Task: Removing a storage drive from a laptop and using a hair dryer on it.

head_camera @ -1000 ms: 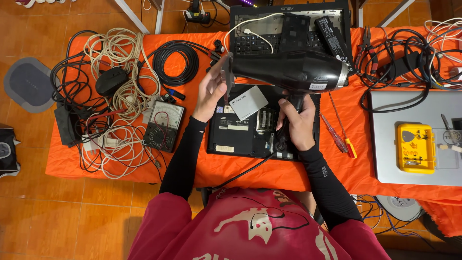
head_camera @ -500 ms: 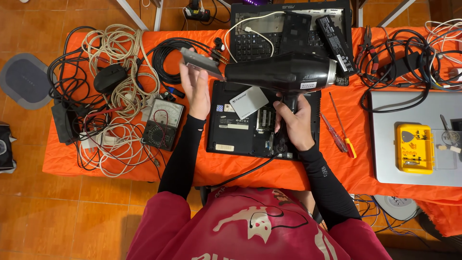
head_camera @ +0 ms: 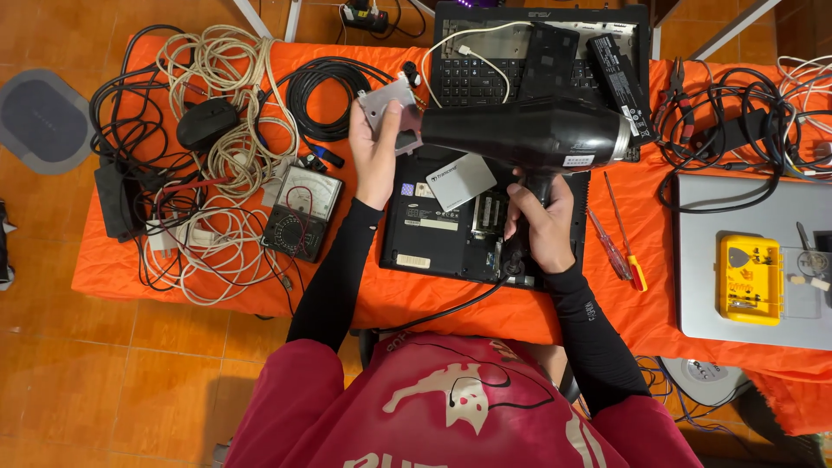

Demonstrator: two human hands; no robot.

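My right hand [head_camera: 539, 224] grips the handle of a black hair dryer [head_camera: 529, 134], whose barrel lies level and points toward nine o'clock. My left hand [head_camera: 378, 156] is closed on a flat grey metal plate [head_camera: 392, 113], held up just at the dryer's nozzle, thumb on its face. Both hover over an opened laptop [head_camera: 442, 234] lying bottom-up on the orange counter [head_camera: 433, 299], with a small silver drive [head_camera: 462, 180] resting on its insides. The dryer's cord [head_camera: 442, 305] runs off toward six o'clock.

At twelve o'clock from my hands sits a second laptop [head_camera: 485, 74] with its keyboard showing. At nine o'clock lie a meter with a dial [head_camera: 302, 212] and a heap of pale and black cables [head_camera: 208, 165]. At three o'clock are two screwdrivers [head_camera: 620, 243], then a grey laptop lid [head_camera: 754, 260] carrying a yellow box [head_camera: 750, 277].
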